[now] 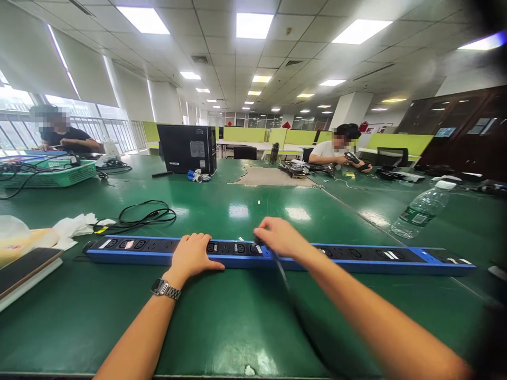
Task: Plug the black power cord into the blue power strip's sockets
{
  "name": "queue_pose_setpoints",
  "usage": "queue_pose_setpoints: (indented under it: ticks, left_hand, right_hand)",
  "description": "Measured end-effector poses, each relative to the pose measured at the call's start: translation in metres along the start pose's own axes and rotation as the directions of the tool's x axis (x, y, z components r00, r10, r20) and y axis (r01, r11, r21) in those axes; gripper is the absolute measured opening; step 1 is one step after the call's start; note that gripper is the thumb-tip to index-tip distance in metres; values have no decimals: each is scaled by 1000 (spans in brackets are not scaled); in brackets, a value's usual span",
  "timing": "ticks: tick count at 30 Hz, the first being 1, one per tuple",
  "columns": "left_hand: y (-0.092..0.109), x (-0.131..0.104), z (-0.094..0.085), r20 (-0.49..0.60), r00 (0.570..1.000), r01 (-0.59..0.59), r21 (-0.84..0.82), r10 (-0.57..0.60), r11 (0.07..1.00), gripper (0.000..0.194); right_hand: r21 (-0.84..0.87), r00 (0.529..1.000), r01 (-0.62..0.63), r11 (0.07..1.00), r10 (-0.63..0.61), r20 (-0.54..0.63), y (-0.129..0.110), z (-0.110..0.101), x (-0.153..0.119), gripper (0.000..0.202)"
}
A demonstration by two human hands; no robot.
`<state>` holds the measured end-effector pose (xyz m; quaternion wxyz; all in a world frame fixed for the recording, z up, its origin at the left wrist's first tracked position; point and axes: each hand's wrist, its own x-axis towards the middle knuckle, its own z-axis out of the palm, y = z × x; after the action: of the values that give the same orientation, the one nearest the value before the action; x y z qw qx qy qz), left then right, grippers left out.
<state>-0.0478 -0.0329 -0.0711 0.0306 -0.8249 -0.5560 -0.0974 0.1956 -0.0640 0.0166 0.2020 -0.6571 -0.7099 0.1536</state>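
Observation:
A long blue power strip (pixel 150 257) with black sockets lies across the green table in front of me. My left hand (pixel 193 252) wraps over it left of its middle, fingers on the far side and thumb along the near edge. A metal-band watch is on that wrist. Just right of the strip's middle, my right hand (pixel 277 236) is closed on a black power cord (pixel 283 277) near its plug. The plug is mostly hidden by the fingers, at the sockets; I cannot tell whether it sits in one. The cord hangs blurred toward the table's near edge.
A coiled black cable (pixel 148 214), crumpled tissues (pixel 77 227) and a phone-like slab (pixel 27 269) lie on the left. A plastic bottle (pixel 422 211) stands tilted-looking at right. Farther back are a green basket (pixel 67 178), a black computer case (pixel 184 149) and two seated people.

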Motion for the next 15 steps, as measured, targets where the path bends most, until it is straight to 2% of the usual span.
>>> queue_pose_setpoints:
  ticks: [3,6,15]
  left_hand:
    - [-1,0,2,-20,1000,-7,8,7,1000,75]
    - [-1,1,4,-22,1000,-3,11,3,1000,73]
    - [-2,0,6,-50,999,-8,18,8,1000,69]
  right_hand:
    - [26,999,7,1000,-8,37,-25,41,12,20]
    - [8,995,-5,1000,4,97,-38,63,23,22]
    - [-204,977,-81,976,118,178,-68,64,32,34]
